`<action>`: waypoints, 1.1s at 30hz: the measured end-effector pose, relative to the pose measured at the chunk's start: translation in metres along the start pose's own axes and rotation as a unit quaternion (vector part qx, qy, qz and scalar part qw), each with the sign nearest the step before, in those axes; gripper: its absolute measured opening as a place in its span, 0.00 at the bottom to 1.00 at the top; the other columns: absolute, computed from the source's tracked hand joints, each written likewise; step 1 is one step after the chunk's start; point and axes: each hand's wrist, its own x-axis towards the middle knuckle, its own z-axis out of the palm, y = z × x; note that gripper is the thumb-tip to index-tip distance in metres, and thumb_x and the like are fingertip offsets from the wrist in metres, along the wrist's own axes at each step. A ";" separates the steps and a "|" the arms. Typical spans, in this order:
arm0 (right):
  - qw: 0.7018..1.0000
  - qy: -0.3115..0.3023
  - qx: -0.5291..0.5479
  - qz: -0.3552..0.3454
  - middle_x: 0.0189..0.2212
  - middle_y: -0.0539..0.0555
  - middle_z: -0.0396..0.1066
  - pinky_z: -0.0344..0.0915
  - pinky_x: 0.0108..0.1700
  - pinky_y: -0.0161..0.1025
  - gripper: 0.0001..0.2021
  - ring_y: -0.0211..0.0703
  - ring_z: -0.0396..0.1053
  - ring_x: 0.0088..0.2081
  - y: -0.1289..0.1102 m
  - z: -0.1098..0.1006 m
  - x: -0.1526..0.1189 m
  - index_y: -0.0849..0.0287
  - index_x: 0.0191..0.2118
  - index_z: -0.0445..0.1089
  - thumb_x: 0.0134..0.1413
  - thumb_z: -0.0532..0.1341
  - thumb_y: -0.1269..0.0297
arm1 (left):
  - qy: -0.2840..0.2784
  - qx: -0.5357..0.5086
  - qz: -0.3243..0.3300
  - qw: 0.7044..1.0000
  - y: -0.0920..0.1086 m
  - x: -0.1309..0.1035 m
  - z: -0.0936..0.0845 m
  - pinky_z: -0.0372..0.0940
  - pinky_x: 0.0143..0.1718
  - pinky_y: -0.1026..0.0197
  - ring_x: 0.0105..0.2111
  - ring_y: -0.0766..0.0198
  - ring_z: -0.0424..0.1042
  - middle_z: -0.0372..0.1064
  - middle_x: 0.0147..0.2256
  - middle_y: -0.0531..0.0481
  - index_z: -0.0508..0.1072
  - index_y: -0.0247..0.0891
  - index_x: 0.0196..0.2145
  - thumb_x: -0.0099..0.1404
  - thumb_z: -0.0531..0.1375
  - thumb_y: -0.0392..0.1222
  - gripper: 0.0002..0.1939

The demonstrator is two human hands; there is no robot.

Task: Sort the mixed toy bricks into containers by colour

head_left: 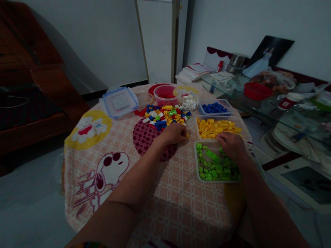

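My left hand (175,134) is closed in a pinch, with a bit of a yellow toy brick (188,135) showing at its fingertips. It is just in front of a mixed pile of toy bricks (167,115) in blue, white, red and yellow. My right hand (231,145) is closed at the front edge of the box of yellow bricks (210,125), its fingertips by the bricks; what they hold, if anything, is hidden. Under that wrist lies the box of green bricks (215,168). Behind the yellow ones sits the box of blue bricks (214,108).
White bricks (189,103) and a round pink-rimmed tub (165,94) stand behind the pile. A clear lid with a blue seal (120,102) lies at the back left of the cloth-covered table (175,203). To the right, a cluttered glass table (288,119) adjoins.
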 end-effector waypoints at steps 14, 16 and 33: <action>1.000 0.017 -0.006 -0.009 0.30 0.59 0.77 0.59 0.38 0.41 0.13 0.47 0.71 0.34 0.001 0.003 0.000 0.56 0.30 0.75 0.62 0.55 0.65 | -0.006 -0.220 0.171 0.960 0.057 -0.004 0.023 0.61 0.33 0.67 0.29 0.68 0.73 0.78 0.31 0.53 0.80 0.35 0.35 0.57 0.69 0.36 0.07; 1.000 0.019 -0.006 -0.011 0.30 0.59 0.78 0.59 0.38 0.41 0.13 0.47 0.70 0.34 0.002 0.004 -0.001 0.56 0.30 0.75 0.62 0.55 0.65 | -0.013 -0.215 0.183 0.959 0.062 -0.005 0.027 0.62 0.35 0.66 0.30 0.68 0.73 0.79 0.32 0.52 0.81 0.35 0.36 0.58 0.69 0.36 0.07; 1.000 0.005 -0.011 0.000 0.33 0.59 0.79 0.61 0.40 0.40 0.13 0.48 0.72 0.37 -0.002 -0.001 -0.001 0.56 0.32 0.76 0.62 0.55 0.66 | 0.196 0.013 -0.144 0.970 -0.030 -0.003 -0.013 0.69 0.47 0.57 0.44 0.54 0.77 0.80 0.42 0.43 0.83 0.38 0.44 0.63 0.61 0.36 0.14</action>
